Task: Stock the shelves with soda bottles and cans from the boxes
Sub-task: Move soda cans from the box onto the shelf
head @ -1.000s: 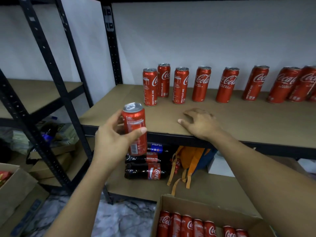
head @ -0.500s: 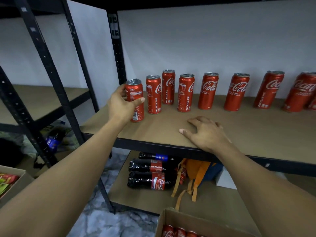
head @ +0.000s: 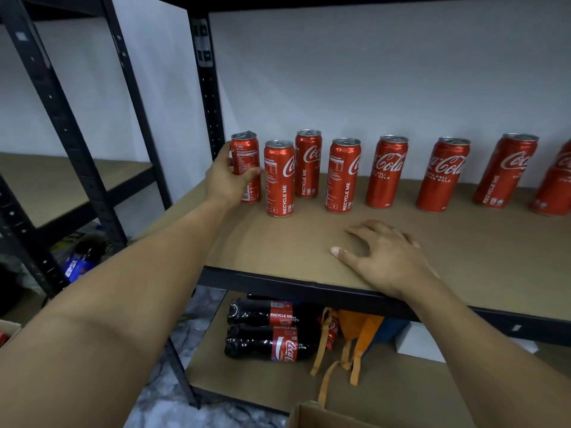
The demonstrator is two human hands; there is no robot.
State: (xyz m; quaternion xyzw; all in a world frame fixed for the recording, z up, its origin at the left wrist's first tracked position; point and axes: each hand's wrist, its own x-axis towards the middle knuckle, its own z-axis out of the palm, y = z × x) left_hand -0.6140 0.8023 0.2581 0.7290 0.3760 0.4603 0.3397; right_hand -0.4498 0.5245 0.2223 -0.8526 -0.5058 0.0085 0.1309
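White wall fills the background behind a black metal rack with brown board shelves. On the middle shelf (head: 463,242) a row of red Coca-Cola cans stands upright near the wall. The left hand (head: 227,177) is wrapped around the leftmost can (head: 245,168), which stands at the left end of the row, close to the black upright post (head: 207,88). The next can (head: 279,178) is just beside it on the right, and another one (head: 308,163) stands a little further back. The right hand (head: 383,257) lies flat on the shelf board near the front edge, fingers spread, grasping nothing.

Below, on the lower shelf (head: 278,384), two dark cola bottles (head: 272,332) lie on their sides, one behind the other. Next to them are an orange bag with hanging straps (head: 349,344) and a white box (head: 420,341). A corner of a cardboard box (head: 312,415) shows at the bottom edge. At the left, behind the second rack, a blue Pepsi bottle (head: 77,264) lies low near the floor.
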